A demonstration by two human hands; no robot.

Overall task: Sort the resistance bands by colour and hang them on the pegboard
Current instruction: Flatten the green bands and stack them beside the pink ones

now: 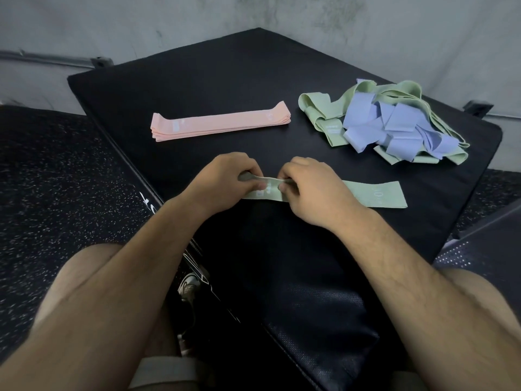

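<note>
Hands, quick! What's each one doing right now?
Left hand: closed, pinching the green resistance band near its left end.
Right hand: closed, pinching the same band beside it.

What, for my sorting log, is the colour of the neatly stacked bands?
The stacked bands are pale pink; head view.

The green band (372, 194) is showing matt, finely woven cloth with pale print, and the pink bands (220, 124) and the pile (400, 125) are showing the same soft, dull fabric. The pad (225, 74) under them is looking like black faux leather, finely grained with a faint sheen near its front, while the floor (56, 179) is showing rough, speckled rubber and the wall (253, 12) is looking matt, blotchy and grey.
</note>
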